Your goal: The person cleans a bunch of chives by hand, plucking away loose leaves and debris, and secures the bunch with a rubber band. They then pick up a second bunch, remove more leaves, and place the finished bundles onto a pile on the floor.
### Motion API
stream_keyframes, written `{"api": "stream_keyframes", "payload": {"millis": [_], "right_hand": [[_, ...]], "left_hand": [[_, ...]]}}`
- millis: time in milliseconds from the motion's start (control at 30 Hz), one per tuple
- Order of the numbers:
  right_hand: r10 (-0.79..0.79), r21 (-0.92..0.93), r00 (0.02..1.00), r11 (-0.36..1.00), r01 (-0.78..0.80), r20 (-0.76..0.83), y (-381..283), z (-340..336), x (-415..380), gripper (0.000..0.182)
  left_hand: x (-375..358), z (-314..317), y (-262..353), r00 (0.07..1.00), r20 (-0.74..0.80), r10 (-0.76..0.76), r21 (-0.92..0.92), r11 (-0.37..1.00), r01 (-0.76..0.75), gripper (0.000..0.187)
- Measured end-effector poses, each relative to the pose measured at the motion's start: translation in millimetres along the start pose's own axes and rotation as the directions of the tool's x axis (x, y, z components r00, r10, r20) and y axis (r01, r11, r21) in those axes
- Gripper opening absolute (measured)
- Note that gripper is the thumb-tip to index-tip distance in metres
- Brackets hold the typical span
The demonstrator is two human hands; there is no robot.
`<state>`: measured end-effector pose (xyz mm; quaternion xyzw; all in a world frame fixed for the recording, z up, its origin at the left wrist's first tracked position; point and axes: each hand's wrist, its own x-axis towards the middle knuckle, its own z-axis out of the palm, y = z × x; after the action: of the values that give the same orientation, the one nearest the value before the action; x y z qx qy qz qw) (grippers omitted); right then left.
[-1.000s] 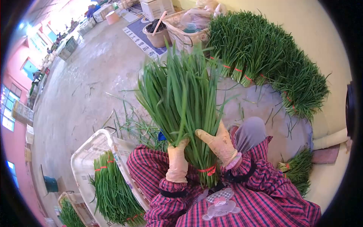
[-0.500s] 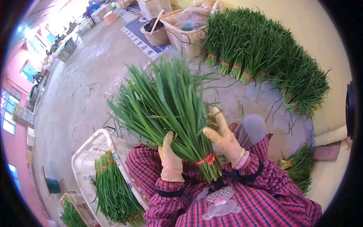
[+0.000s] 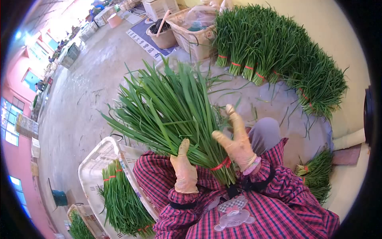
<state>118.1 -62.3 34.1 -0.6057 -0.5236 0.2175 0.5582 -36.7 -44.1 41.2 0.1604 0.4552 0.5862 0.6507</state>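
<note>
Garlic chive bunch [image 3: 175, 115] is held up over the person's lap, leaf tips fanned toward upper left, cut ends down by the chest. A red band [image 3: 221, 163] wraps it near the cut ends. Left hand [image 3: 185, 171], in a pale rubber glove, has its fingers closed on the bunch's left side – thumb on top, other fingers hidden under the leaves. Right hand [image 3: 238, 149], also gloved, is open at the bunch's right side, fingers spread, gripping nothing; can't tell if a fingertip touches the leaves.

Person wears a pink-and-navy checked smock [image 3: 274, 207] with a bear patch [image 3: 234, 217].

Left of the lap, a white plastic crate [image 3: 90, 171] on the floor [image 3: 85, 99] holds banded chives [image 3: 125, 199]; a smaller crate [image 3: 94, 218] with more greens sits beyond its outer side. Banded bunches [image 3: 278, 55] line the floor's right edge in a curve along the wall [image 3: 342, 51] – bands facing inward. A smaller pile [image 3: 316, 175] lies right of the smock. Near the far end of that row: a lined basket [image 3: 203, 44], then a bucket [image 3: 163, 39] on a blue printed sheet [image 3: 139, 32].
</note>
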Motion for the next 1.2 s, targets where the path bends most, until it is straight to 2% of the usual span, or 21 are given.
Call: {"api": "stream_keyframes", "payload": {"millis": [33, 100, 133, 167, 233, 267, 400, 500, 567, 600, 667, 800, 1000, 1100, 1167, 1200], "right_hand": [[0.003, -0.002, 1.0, 1.0, -0.003, 0.0, -6, -4, 4, 0.072], [0.0, -0.001, 1.0, 1.0, 0.0, 0.01, -25, -17, 13, 0.047], [-0.068, -0.019, 0.998, 0.997, 0.068, 0.016, -39, -17, 18, 0.03], [-0.065, -0.02, 0.998, 0.998, 0.065, 0.014, -46, -16, 21, 0.03], [-0.094, -0.099, 0.975, 0.988, 0.116, 0.2, -54, -15, 29, 0.028], [-0.151, -0.137, 0.973, 0.975, 0.176, 0.174, -50, -8, 32, 0.029], [-0.136, -0.193, 0.973, 0.966, 0.172, 0.188, -44, 1, 43, 0.027], [-0.105, -0.218, 0.955, 0.961, 0.169, 0.278, -40, -1, 51, 0.02], [-0.183, -0.279, 0.907, 0.912, 0.301, 0.379, -41, -6, 59, 0.016], [-0.181, -0.281, 0.908, 0.912, 0.299, 0.379, -37, -7, 62, 0.016], [-0.361, -0.165, 0.853, 0.88, 0.446, 0.378, -27, -7, 67, 0.017], [-0.331, -0.163, 0.843, 0.888, 0.43, 0.425, -30, -11, 68, 0.018], [-0.341, -0.248, 0.872, 0.865, 0.437, 0.35, -26, -3, 64, 0.017], [-0.269, -0.241, 0.864, 0.886, 0.395, 0.426, -25, -8, 69, 0.017], [-0.372, -0.217, 0.812, 0.836, 0.503, 0.45, -23, -12, 74, 0.015], [-0.372, -0.218, 0.812, 0.836, 0.504, 0.451, -23, -14, 77, 0.015]], "left_hand": [[0, -1, 0, 1.0, -0.001, -0.003, 0.001, 1.0, 0.003, 0.033], [0, -1, -2, 1.0, -0.006, -0.002, 0.055, 0.998, 0.002, 0.033], [0, 0, -3, 1.0, -0.004, -0.005, 0.056, 0.998, 0.005, 0.033], [-1, 1, -4, 1.0, -0.001, -0.001, 0.05, 0.999, 0.001, 0.032], [-1, 1, -6, 1.0, 0.001, 0.002, 0.046, 0.999, -0.002, 0.032], [0, 0, -8, 1.0, -0.002, 0.016, 0.073, 0.997, -0.015, 0.031], [2, -5, -14, 0.999, 0.017, 0.051, 0.142, 0.988, -0.053, 0.034], [-2, 0, -10, 1.0, -0.009, 0.02, 0.124, 0.992, -0.019, 0.033], [-1, -1, -11, 1.0, -0.012, 0.018, 0.123, 0.992, -0.016, 0.033], [0, -2, -10, 1.0, -0.013, 0.016, 0.123, 0.992, -0.015, 0.033], [-1, -1, -8, 1.0, -0.015, -0.005, 0.093, 0.996, 0.007, 0.033], [-2, 1, -8, 1.0, -0.025, -0.008, 0.06, 0.998, 0.009, 0.033], [-2, 0, -8, 1.0, 0.01, 0.001, 0.061, 0.998, -0.002, 0.033], [0, 0, -8, 1.0, -0.016, 0.009, 0.08, 0.997, -0.007, 0.031], [1, -2, -8, 1.0, -0.014, 0.006, 0.09, 0.996, -0.004, 0.031], [1, -3, -8, 1.0, -0.014, 0.006, 0.102, 0.995, -0.005, 0.031]]}}
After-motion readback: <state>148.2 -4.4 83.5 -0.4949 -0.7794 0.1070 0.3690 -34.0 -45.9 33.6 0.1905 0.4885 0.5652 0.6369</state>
